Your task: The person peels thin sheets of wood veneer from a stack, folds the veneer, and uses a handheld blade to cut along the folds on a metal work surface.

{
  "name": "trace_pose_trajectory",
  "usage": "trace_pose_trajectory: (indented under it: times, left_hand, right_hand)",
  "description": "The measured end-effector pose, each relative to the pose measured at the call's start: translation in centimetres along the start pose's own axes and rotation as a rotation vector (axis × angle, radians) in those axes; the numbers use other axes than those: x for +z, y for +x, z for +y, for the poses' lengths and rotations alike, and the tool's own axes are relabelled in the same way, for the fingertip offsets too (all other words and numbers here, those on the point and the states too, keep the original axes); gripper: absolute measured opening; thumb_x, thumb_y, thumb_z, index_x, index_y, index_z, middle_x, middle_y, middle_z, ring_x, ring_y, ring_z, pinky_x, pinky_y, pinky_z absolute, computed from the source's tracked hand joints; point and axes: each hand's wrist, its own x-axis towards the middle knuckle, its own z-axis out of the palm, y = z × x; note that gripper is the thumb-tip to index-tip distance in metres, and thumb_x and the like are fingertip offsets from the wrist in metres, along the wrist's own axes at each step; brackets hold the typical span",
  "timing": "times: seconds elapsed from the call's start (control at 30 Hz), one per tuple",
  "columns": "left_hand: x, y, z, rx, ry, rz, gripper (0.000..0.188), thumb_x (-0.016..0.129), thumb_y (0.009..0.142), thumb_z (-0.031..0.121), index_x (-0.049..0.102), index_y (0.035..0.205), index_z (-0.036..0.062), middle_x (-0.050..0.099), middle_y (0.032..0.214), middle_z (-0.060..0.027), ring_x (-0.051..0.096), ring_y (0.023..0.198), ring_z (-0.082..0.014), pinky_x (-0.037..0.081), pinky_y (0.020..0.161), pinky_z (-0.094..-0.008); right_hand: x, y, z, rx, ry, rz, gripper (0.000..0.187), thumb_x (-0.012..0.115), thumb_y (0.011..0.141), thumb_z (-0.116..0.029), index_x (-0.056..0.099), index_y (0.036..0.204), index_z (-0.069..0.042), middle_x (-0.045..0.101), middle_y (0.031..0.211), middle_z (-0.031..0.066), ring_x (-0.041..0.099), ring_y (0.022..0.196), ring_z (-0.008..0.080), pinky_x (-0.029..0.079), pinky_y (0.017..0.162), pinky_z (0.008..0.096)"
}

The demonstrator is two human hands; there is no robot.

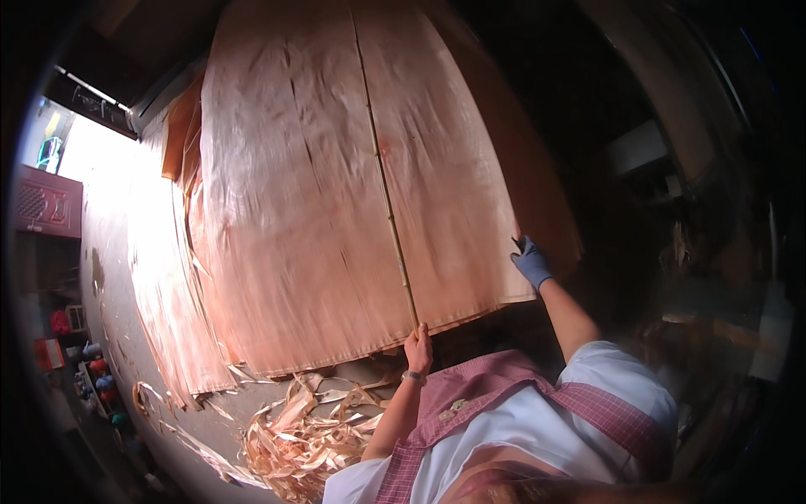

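Observation:
A large stack of thin, pinkish-tan wood veneer sheets (277,218) spreads out in front of me. Lengthwise over the top sheet lies a long, jointed bamboo pole (388,202). My left hand (418,349), bare, is closed around the pole's near end at the front edge of the stack. At the right edge of the top sheet is my right hand (531,264) in a blue glove. Its fingers are closed, and a small dark thing pokes out between them, too small to make out.
Curled veneer scraps (306,441) lie heaped on the floor by my left arm. Further veneer sheets (172,311) hang ragged along the stack's left side. A reddish cabinet (50,202) and assorted small objects (101,382) stand at the far left. The right side is dark.

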Motion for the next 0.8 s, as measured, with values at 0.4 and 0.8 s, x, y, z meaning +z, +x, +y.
trace_pose_trajectory:
  times: [0.4,0.8]
  left_hand:
    - [1.9,5.4,-7.3,-0.058,0.795,-0.137,0.063,0.078,0.076,0.034,0.042,0.109,-0.0046,0.063,0.099,-0.0241,0.064,0.094,-0.0354,0.051,0.082,-0.0422]
    - [6.8,-5.1,-1.9,-0.092,-0.397,-0.008,0.018,0.061,0.088,0.024,0.058,0.1,0.0116,0.061,0.076,-0.004,0.06,0.061,-0.0162,0.047,0.048,-0.0263]
  right_hand:
    - [5.9,-7.9,-20.3,-0.442,0.369,-0.415,0.085,0.076,0.074,-0.036,0.035,0.144,-0.011,0.066,0.109,0.0178,0.065,0.098,0.0329,0.052,0.084,0.0388]
    - [0.1,-12.9,-15.8,-0.36,0.901,-0.466,0.055,0.074,0.079,-0.036,0.056,0.122,-0.006,0.067,0.109,0.0157,0.065,0.099,0.0297,0.051,0.086,0.0369]
